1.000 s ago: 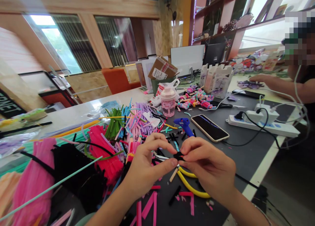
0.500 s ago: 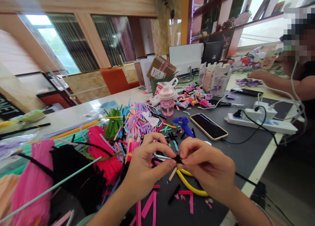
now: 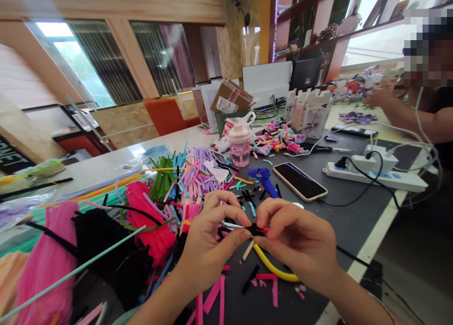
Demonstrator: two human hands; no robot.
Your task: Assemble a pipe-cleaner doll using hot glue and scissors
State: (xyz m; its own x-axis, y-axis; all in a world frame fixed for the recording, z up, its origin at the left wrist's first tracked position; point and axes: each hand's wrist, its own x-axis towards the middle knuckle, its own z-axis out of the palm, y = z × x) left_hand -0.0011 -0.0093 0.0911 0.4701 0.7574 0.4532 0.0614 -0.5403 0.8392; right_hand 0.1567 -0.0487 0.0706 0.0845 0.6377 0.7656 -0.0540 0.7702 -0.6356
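My left hand (image 3: 208, 240) and my right hand (image 3: 297, 242) meet above the dark mat (image 3: 354, 226), fingertips pinched together on a small black pipe-cleaner piece (image 3: 255, 229) with a bit of red showing. Under my hands lie yellow-handled pliers (image 3: 274, 267) and cut pink and black pipe-cleaner bits (image 3: 215, 292). Heaps of pink, black, green and purple pipe cleaners (image 3: 148, 221) lie to the left of my left hand.
A blue glue gun (image 3: 264, 177), a phone (image 3: 300, 181) and a pink cup (image 3: 239, 145) lie beyond my hands. A white power strip (image 3: 382, 178) with cables sits at the right. Another person's arm (image 3: 399, 110) reaches over the far right table.
My hands stay together and have barely shifted; the fingers have turned the small piece slightly, and a bit of red now shows. The other person's hand has lifted further back.
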